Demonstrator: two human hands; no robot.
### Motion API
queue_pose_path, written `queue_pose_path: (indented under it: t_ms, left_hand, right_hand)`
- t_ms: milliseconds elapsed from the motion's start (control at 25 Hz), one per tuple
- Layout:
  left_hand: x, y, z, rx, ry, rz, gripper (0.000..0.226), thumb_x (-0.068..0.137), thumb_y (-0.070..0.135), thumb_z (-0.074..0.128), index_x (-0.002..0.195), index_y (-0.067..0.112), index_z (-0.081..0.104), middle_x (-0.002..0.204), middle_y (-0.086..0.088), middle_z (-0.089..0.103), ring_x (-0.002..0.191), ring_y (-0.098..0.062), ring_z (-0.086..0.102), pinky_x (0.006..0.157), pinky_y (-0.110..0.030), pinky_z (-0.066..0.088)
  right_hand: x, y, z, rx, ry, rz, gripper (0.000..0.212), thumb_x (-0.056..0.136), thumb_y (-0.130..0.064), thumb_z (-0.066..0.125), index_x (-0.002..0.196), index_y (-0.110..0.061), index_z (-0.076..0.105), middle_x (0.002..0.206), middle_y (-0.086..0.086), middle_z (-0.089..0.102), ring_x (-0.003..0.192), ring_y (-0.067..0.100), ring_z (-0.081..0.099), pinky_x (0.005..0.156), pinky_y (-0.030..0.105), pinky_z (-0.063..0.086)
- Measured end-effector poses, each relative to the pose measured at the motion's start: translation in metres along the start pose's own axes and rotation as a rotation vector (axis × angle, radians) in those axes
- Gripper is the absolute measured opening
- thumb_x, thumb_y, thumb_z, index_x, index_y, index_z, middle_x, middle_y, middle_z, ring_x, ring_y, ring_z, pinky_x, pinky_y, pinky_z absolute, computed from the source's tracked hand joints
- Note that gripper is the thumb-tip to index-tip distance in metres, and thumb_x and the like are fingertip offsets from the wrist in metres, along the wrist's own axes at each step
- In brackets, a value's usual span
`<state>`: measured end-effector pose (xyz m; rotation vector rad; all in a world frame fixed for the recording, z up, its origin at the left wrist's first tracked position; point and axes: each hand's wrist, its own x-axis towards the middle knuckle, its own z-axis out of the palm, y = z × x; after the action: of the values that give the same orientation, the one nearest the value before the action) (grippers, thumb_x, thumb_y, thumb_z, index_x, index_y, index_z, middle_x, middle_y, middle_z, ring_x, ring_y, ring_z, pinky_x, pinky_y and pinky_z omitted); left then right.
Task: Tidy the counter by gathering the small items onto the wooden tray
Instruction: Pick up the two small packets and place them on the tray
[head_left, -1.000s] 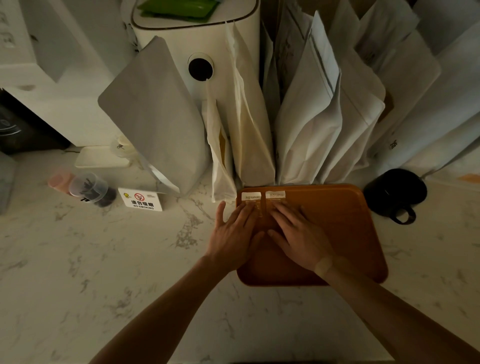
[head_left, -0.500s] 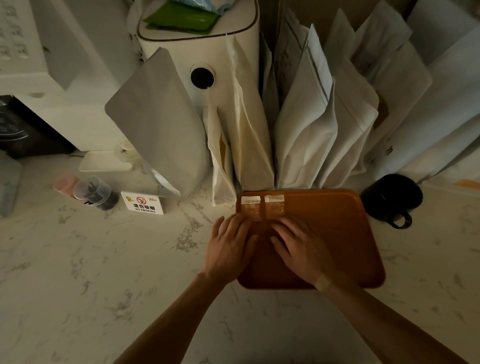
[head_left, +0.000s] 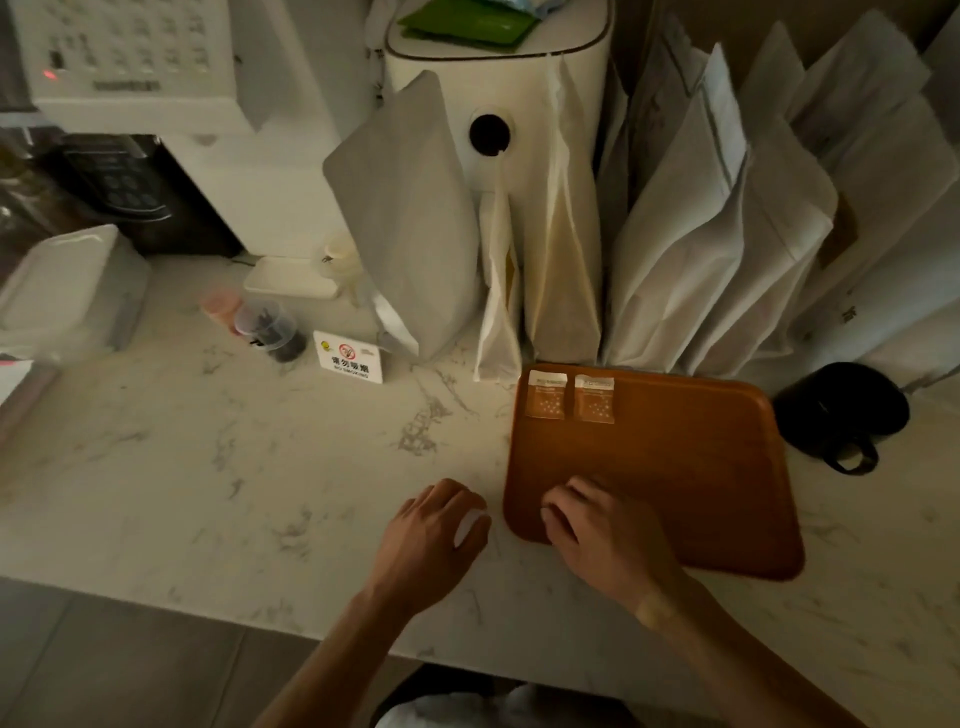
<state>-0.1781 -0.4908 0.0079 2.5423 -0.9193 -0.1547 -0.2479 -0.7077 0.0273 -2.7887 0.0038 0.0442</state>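
Observation:
An orange-brown wooden tray (head_left: 675, 467) lies on the marble counter. Two small sachets lie side by side in its far left corner, the left sachet (head_left: 545, 396) and the right sachet (head_left: 594, 399). My right hand (head_left: 597, 525) rests over the tray's near left corner, fingers loosely curled, holding nothing. My left hand (head_left: 436, 535) hovers over the counter just left of the tray, fingers curled downward and empty. A small no-smoking sign (head_left: 349, 357) and a clear plastic cup (head_left: 270, 332) lying on its side sit on the counter to the left.
Tall white paper bags (head_left: 701, 249) and a white appliance (head_left: 498, 104) stand behind the tray. A black mug (head_left: 836, 410) sits right of it. A pink item (head_left: 221, 306), a white dish (head_left: 291, 278) and a white box (head_left: 67, 291) are at the left. The counter's front edge is near my arms.
Both hands have pulled back from the two sachets toward me, leaving the sachets lying in the tray's far corner. The left hand is now off the tray.

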Motion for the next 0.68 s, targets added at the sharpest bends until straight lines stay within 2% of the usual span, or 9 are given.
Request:
queue_pose_path:
  t_ms: [80, 200, 400, 480, 680]
  left_hand:
    - [-0.014, -0.01, -0.011, 0.047, -0.058, 0.001, 0.034, 0.094, 0.05, 0.04, 0.106, 0.029, 0.064, 0.106, 0.008, 0.064, 0.092, -0.012, 0.061, 0.074, -0.025, 0.046]
    - [-0.039, -0.03, -0.032, 0.08, -0.152, -0.014, 0.033, 0.093, 0.049, 0.04, 0.105, 0.031, 0.064, 0.106, 0.008, 0.064, 0.094, -0.013, 0.06, 0.074, -0.024, 0.043]
    - [-0.09, -0.082, -0.067, 0.141, -0.311, -0.064, 0.029, 0.091, 0.045, 0.042, 0.102, 0.029, 0.062, 0.103, 0.005, 0.064, 0.093, -0.016, 0.063, 0.079, -0.029, 0.048]
    - [-0.111, -0.108, -0.081, 0.219, -0.367, -0.059, 0.027, 0.091, 0.045, 0.043, 0.103, 0.028, 0.061, 0.105, 0.004, 0.063, 0.096, -0.017, 0.062, 0.083, -0.033, 0.047]
    - [-0.152, -0.172, -0.114, 0.369, -0.336, 0.006, 0.035, 0.093, 0.049, 0.043, 0.112, 0.024, 0.058, 0.11, 0.0, 0.06, 0.101, -0.02, 0.058, 0.085, -0.037, 0.044]
  right_hand:
    - [0.001, -0.016, 0.003, -0.022, -0.065, -0.043, 0.025, 0.099, -0.043, 0.04, 0.099, -0.03, 0.062, 0.095, -0.011, 0.061, 0.088, 0.008, 0.055, 0.062, 0.026, 0.049]
    - [0.002, -0.045, 0.009, -0.028, -0.133, -0.123, 0.025, 0.1, -0.042, 0.039, 0.098, -0.029, 0.061, 0.095, -0.009, 0.061, 0.084, 0.007, 0.053, 0.063, 0.025, 0.046]
    - [0.008, -0.111, 0.024, -0.11, -0.218, -0.237, 0.029, 0.099, -0.039, 0.035, 0.097, -0.024, 0.059, 0.099, -0.004, 0.062, 0.091, 0.017, 0.058, 0.071, 0.035, 0.046]
    - [0.013, -0.144, 0.032, -0.165, -0.268, -0.252, 0.029, 0.099, -0.038, 0.035, 0.099, -0.022, 0.059, 0.103, -0.001, 0.063, 0.095, 0.021, 0.059, 0.073, 0.034, 0.044]
    - [0.019, -0.228, 0.059, -0.186, -0.249, -0.247, 0.03, 0.099, -0.04, 0.035, 0.104, -0.023, 0.059, 0.106, -0.002, 0.063, 0.1, 0.021, 0.057, 0.077, 0.035, 0.043]
